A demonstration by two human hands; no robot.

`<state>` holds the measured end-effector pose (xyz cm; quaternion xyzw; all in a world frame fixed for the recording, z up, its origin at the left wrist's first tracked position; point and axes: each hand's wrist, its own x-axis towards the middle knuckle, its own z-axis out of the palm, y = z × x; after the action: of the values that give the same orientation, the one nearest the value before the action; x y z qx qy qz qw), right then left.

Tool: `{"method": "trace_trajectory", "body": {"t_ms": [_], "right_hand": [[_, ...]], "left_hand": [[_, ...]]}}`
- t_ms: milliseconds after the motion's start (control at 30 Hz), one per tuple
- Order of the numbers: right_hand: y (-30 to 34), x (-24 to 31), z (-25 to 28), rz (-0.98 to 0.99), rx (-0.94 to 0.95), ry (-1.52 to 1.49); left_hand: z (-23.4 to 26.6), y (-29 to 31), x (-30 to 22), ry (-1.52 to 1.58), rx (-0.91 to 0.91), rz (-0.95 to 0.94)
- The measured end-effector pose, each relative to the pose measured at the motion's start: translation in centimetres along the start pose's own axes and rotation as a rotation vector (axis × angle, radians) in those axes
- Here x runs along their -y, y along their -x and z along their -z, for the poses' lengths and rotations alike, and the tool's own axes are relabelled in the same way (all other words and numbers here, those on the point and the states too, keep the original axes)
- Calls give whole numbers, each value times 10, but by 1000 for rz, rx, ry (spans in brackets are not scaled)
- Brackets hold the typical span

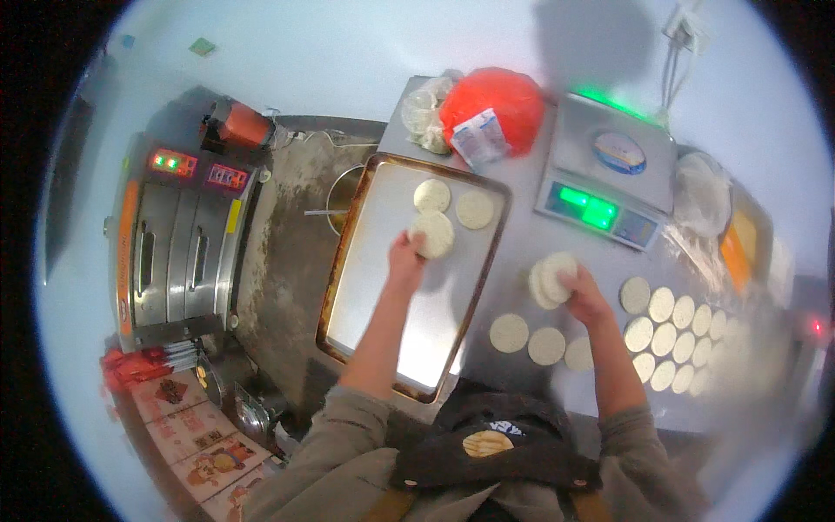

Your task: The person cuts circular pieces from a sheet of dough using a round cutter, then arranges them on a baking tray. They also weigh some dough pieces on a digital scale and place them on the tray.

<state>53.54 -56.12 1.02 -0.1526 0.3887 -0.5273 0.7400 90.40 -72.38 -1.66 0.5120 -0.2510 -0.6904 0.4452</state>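
My left hand point(405, 261) pinches the edge of a pale, round, flat dough piece point(434, 233) above a metal baking tray point(370, 287) with a browned rim. On the tray's far part lie two similar dough pieces, one at the far middle point(432, 195) and one to its right point(475, 210). Over the steel table, my right hand point(587, 296) grips a small overlapping stack of dough pieces point(550, 280). Nearer to me, a short row of dough pieces point(546, 345) lies beside the tray. Several more, speckled, form rows point(663, 337) at the right.
Behind the tray sit a red plastic bag point(496, 104), a white packet point(480, 139) and a clear bag point(428, 113). A digital scale point(600, 174) with green lit digits stands at the back right. Left are a steel oven point(183, 252), a round pot point(346, 196) and printed boxes point(200, 435).
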Motion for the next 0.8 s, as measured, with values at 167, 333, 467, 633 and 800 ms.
{"method": "trace_trajectory", "body": {"t_ms": [167,333,467,633,800], "right_hand": [[-76,-36,-76,-89,-87,541],[-131,-69,-136,-104,20,861],[-150,-81,-154,-57,12,1049],[-154,-91,-162,368,-169,1572],[-146,-95,-164,232,-216,1527]], "left_hand": [[53,-105,-59,-327,-254,-160],[76,-170,-66,-588,-266,-231],[76,-166,-58,-695,-223,-455],[68,-105,-57,-828,-294,-673],[64,-11,-17,-670,-269,-406]]}}
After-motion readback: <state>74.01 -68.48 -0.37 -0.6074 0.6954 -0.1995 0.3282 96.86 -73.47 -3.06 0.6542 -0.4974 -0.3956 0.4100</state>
